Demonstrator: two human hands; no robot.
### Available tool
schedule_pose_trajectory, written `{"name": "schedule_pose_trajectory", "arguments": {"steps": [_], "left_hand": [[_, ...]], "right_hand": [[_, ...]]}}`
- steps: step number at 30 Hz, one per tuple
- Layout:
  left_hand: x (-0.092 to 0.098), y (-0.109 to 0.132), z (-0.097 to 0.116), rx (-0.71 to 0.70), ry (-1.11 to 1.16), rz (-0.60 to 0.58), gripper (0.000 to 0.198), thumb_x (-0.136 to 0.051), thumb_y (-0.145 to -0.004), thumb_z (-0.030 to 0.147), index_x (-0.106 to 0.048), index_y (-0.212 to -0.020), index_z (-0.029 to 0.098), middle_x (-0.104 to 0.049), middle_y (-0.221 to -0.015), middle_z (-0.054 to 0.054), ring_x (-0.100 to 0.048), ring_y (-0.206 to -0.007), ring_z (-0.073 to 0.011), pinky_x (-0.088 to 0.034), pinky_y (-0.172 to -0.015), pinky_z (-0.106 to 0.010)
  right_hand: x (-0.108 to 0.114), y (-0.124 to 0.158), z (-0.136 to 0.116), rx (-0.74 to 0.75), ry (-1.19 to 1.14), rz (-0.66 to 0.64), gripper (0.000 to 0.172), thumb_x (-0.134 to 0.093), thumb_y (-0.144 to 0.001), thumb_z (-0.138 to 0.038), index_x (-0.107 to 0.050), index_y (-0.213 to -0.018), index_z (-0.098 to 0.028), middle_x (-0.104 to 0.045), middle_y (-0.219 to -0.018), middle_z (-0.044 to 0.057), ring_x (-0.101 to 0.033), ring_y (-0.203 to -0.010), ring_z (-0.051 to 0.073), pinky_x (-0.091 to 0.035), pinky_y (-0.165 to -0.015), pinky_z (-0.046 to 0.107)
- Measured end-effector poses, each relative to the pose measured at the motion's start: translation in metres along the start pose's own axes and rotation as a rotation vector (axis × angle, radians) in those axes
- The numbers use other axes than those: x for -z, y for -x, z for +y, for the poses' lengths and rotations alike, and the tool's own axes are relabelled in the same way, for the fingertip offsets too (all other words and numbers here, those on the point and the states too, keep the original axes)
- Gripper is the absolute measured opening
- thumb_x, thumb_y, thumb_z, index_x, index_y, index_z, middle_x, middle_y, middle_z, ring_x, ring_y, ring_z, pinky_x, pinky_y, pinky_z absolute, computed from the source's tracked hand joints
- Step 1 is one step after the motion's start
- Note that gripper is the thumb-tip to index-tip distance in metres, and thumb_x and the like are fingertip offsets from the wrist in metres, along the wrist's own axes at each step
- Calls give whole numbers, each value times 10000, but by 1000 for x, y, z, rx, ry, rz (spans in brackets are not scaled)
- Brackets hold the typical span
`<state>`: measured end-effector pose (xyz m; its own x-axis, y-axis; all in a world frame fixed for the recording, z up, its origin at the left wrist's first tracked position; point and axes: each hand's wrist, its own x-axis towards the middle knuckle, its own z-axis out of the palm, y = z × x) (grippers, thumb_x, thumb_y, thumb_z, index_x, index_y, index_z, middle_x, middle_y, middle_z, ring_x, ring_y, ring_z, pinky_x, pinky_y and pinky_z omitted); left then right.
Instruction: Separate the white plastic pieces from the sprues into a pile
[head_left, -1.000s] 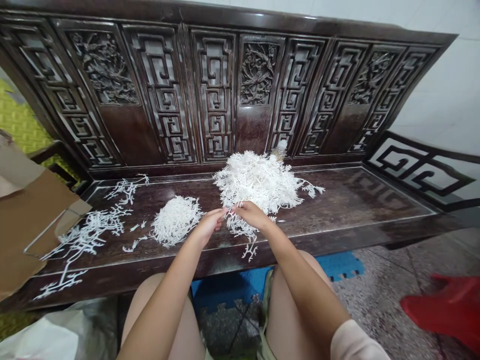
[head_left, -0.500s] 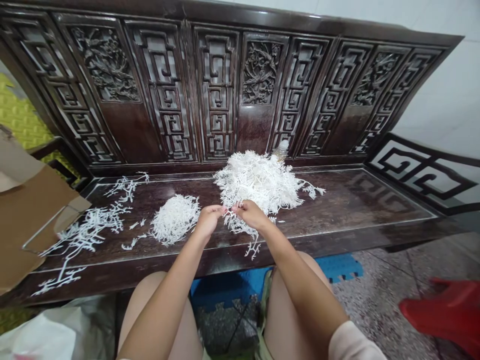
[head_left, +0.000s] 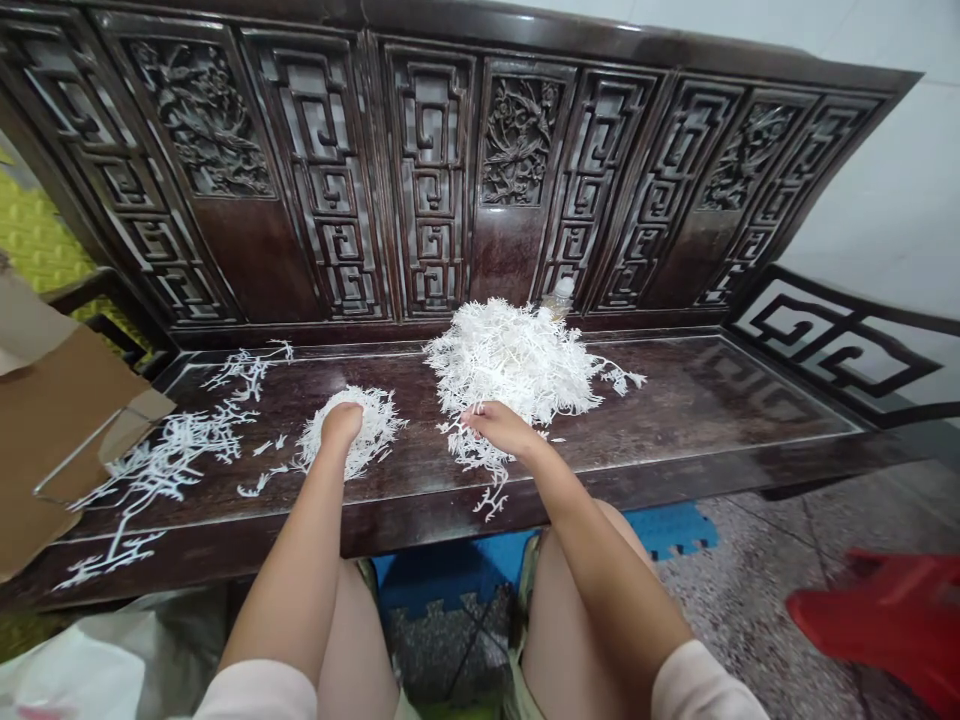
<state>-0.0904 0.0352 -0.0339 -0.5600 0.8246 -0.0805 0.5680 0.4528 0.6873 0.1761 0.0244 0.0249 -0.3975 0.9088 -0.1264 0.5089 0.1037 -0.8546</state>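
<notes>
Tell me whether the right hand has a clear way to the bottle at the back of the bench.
Probably not directly. The bottle stands behind the big white pile, only its top showing, and the right hand sits at the pile's near edge; it would have to go over or around.

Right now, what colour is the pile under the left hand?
The small pile is white; head view shows it best.
</notes>
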Motion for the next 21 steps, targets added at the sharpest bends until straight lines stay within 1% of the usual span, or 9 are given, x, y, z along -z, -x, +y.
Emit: {"name": "schedule_pose_trajectory", "arguments": {"steps": [3,5,7,9,11,15,16,18,21], "left_hand": [[-1,4,0,88,-123,54,368,-458,-704,359,-645,-879,96,-514,-1078,-247,-428,-1036,-402,-322,-796,-495],[-1,9,7,80,-216,108,425,-399,-742,399,-640,-913,93,-447,-1165,-257,-348,-1114,-414,-271,-850,-518],[1,15,17,16,-293,105,459,-327,-777,425,-651,-874,114,-470,-1152,-231,-372,-1103,-389,-282,-855,-497],[2,23,31,-74,-290,34,509,-257,-803,450,-661,-781,142,-554,-1043,-189,-451,-1027,-355,-322,-825,-465],[3,36,44,-187,-142,-94,536,-227,-813,476,-654,-746,159,-605,-938,-140,-515,-940,-303,-359,-794,-413],[1,72,66,-477,298,-492,448,-352,-784,502,-607,-962,181,-620,-928,-64,-551,-844,-194,-398,-757,-302],[-1,81,69,-522,355,-551,425,-412,-761,492,-598,-992,188,-619,-918,-56,-551,-825,-182,-400,-748,-289],[-4,94,73,-560,393,-544,372,-515,-713,445,-615,-967,193,-621,-875,-49,-545,-784,-173,-395,-731,-276],[-11,99,73,-539,411,-416,258,-545,-700,375,-656,-831,182,-628,-818,-52,-539,-738,-173,-383,-705,-274]], "right_hand": [[-2,0,-1,-35,38,5,278,-450,-731,-376,-561,-660,-131,-499,-561,4,-449,-539,102,-323,-548,219],[-2,-1,-2,-46,29,20,274,-444,-735,-366,-560,-651,-132,-492,-548,0,-439,-527,98,-318,-540,216],[-2,-1,-3,-45,-7,39,270,-441,-738,-362,-564,-662,-133,-481,-536,-8,-429,-516,93,-317,-535,213],[-3,-1,-4,-45,-64,59,263,-444,-735,-360,-568,-687,-133,-473,-526,-15,-425,-507,91,-322,-533,212],[-4,-1,-3,-50,-121,83,258,-455,-727,-362,-569,-701,-133,-480,-527,-16,-431,-506,92,-332,-536,213],[-6,-4,0,-46,-191,141,253,-460,-720,-359,-573,-710,-133,-505,-546,-11,-437,-507,93,-349,-542,219],[-7,-4,0,-42,-195,150,257,-460,-719,-363,-573,-707,-132,-503,-545,-11,-439,-508,93,-351,-545,221],[-7,-5,1,-33,-195,148,269,-461,-719,-377,-569,-698,-131,-492,-536,-13,-442,-513,96,-354,-553,225],[-7,-4,0,-16,-188,139,275,-460,-722,-388,-563,-701,-134,-483,-538,-14,-442,-526,98,-354,-562,226]]}}
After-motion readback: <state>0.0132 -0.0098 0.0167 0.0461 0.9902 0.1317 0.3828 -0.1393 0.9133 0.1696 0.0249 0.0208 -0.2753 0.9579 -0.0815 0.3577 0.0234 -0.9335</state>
